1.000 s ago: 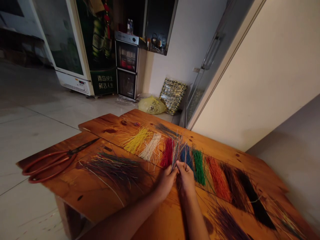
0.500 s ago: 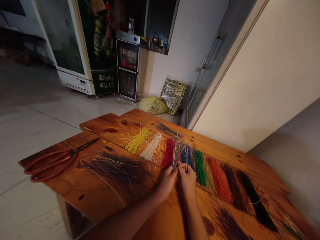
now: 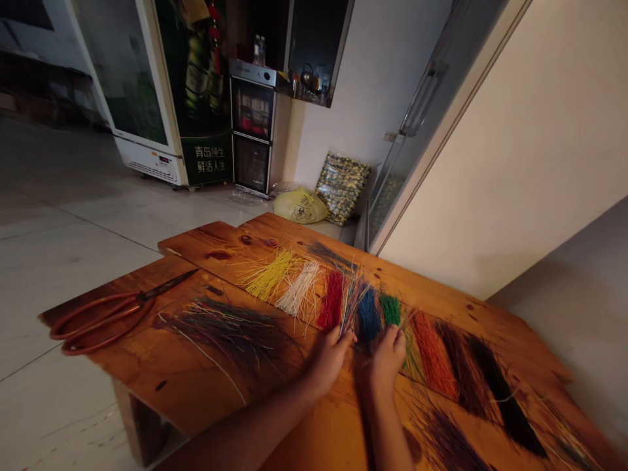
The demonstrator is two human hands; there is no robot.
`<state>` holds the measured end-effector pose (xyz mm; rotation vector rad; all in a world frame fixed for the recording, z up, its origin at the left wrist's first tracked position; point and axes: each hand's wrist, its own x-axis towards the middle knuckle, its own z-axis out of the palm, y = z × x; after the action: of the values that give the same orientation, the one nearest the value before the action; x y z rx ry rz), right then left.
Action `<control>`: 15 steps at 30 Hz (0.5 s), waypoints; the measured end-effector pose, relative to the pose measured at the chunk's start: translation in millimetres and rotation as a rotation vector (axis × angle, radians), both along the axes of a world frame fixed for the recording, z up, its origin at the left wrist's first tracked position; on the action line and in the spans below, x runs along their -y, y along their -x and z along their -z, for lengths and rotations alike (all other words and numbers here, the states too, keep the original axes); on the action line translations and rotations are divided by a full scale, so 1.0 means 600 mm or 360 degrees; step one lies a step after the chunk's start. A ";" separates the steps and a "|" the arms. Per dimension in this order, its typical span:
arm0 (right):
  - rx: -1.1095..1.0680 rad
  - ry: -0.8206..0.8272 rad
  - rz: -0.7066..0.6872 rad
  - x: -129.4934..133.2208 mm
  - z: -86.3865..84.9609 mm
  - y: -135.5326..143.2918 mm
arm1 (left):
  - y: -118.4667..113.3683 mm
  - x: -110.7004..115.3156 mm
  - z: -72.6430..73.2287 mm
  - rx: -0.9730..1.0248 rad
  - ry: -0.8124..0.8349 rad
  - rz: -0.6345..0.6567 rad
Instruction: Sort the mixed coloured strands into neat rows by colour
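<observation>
Over a table, the left hand grips a strand bundle near the red pile; the right hand is at the green pile, whether gripping any I cannot tell.

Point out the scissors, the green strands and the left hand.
Scissors [image 3: 142,298]: head view, on the pivot.
Green strands [image 3: 390,309]: head view, upper visible part.
Left hand [image 3: 328,356]: head view, back of it.
</observation>
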<state>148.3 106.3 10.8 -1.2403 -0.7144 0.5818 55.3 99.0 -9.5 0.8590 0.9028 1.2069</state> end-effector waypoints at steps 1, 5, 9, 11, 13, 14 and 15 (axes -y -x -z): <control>-0.0164 -0.0027 -0.0007 -0.002 -0.002 -0.004 | 0.000 -0.001 0.001 0.0005 0.0026 0.0003; -0.0496 -0.0083 -0.0118 -0.005 -0.011 -0.005 | 0.000 -0.007 0.002 0.0060 0.0065 0.0003; -0.0549 -0.0098 -0.0347 -0.005 -0.010 0.011 | 0.000 -0.008 -0.002 0.0088 0.0074 0.0010; -0.0583 -0.0100 -0.0433 -0.004 -0.009 0.017 | 0.000 -0.008 -0.004 0.0099 0.0078 0.0008; -0.0586 -0.0050 -0.0519 -0.003 -0.010 0.020 | 0.001 -0.007 -0.005 0.0103 0.0079 0.0003; -0.0567 -0.0009 -0.0558 -0.002 -0.010 0.021 | 0.002 -0.006 -0.006 0.0103 0.0077 -0.0001; -0.0540 0.0034 -0.0594 -0.001 -0.011 0.022 | 0.003 -0.005 -0.008 0.0101 0.0075 -0.0004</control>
<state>135.2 107.0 17.3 -0.9970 -0.6541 1.0813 53.5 102.2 -4.9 0.7779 0.8777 1.2042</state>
